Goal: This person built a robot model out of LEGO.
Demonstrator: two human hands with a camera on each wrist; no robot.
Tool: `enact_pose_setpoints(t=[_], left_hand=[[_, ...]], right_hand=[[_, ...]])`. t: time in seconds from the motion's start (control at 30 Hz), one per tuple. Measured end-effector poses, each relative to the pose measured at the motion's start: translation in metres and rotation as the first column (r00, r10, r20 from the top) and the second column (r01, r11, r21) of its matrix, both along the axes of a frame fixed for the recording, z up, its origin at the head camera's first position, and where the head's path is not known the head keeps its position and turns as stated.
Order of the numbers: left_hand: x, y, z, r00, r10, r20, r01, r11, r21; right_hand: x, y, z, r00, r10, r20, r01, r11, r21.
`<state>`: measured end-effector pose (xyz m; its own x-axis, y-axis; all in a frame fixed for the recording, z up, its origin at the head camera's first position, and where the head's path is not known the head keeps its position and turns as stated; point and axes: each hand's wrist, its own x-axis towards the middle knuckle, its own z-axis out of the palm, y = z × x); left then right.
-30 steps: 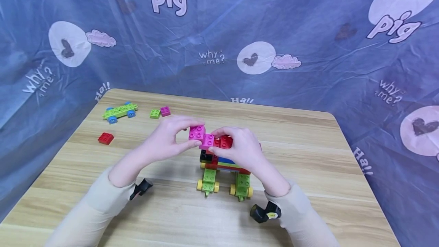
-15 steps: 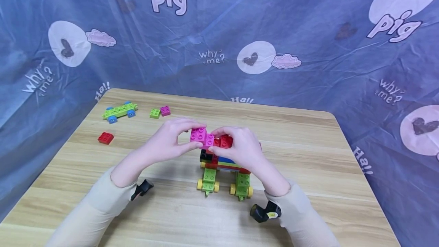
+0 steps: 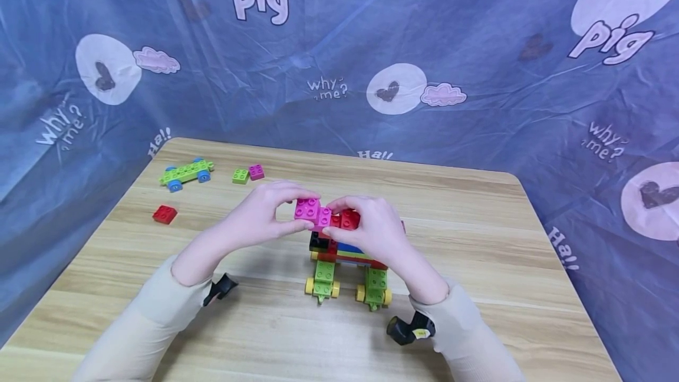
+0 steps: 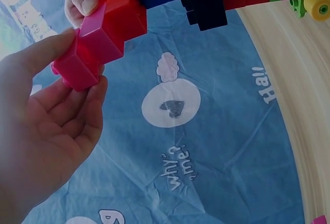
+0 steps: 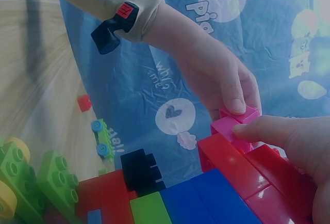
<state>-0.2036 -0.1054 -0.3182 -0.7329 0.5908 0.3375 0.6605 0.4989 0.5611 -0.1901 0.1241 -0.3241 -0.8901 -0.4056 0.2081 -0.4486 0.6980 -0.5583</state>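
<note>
A many-coloured brick vehicle on green wheel bases with yellow wheels stands mid-table. My left hand pinches a magenta brick at the vehicle's top left, thumb below and fingers above; the brick shows between thumb and fingers in the left wrist view. It sits against a second magenta brick and the red top brick. My right hand grips the vehicle's top around the red brick, its thumb on the magenta brick.
On the wooden table at far left lie a green wheeled chassis with blue wheels, a small green brick, a small magenta brick and a red brick. Blue printed cloth walls the table on three sides.
The magenta brick in my left hand has shifted slightly right and down, closer against the vehicle's top. The right hand has stayed put.
</note>
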Motion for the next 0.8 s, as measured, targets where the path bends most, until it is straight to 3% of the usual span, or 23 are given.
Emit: enact_pose_setpoints(t=[0.53, 0.8], left_hand=[[-0.0060, 0.0016, 0.0040, 0.999, -0.045, -0.029, 0.045, 0.999, -0.014], [-0.0081, 0.0018, 0.0063, 0.999, -0.048, 0.003, 0.048, 0.998, -0.042]], right_hand=[[0.0007, 0.0003, -0.0006, 1.000, 0.002, -0.001, -0.002, 1.000, -0.006], [0.0002, 0.0004, -0.0009, 1.000, 0.005, -0.009, -0.005, 1.000, -0.001]])
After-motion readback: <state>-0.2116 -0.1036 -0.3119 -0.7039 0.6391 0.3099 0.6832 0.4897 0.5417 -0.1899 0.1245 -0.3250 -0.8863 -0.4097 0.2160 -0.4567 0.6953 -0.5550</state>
